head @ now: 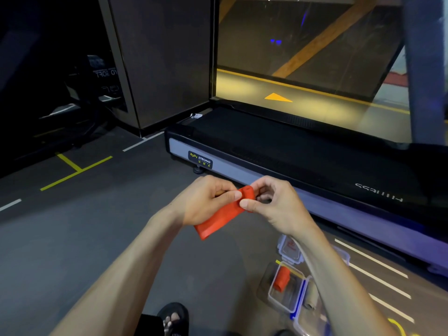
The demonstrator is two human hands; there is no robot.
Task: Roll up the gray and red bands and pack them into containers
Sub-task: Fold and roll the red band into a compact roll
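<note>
both hands, left [206,200] and right [274,202], pinch the red band [221,215] in mid-air above the floor, its top end barely rolled, so loose thumb pressure could let the small coil spring open.

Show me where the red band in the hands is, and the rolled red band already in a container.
flat red rubber band [218,220], head view, on its unrolled flat part.
rolled red band [282,278], head view, on the roll's side, inside the clear plastic container.
</note>
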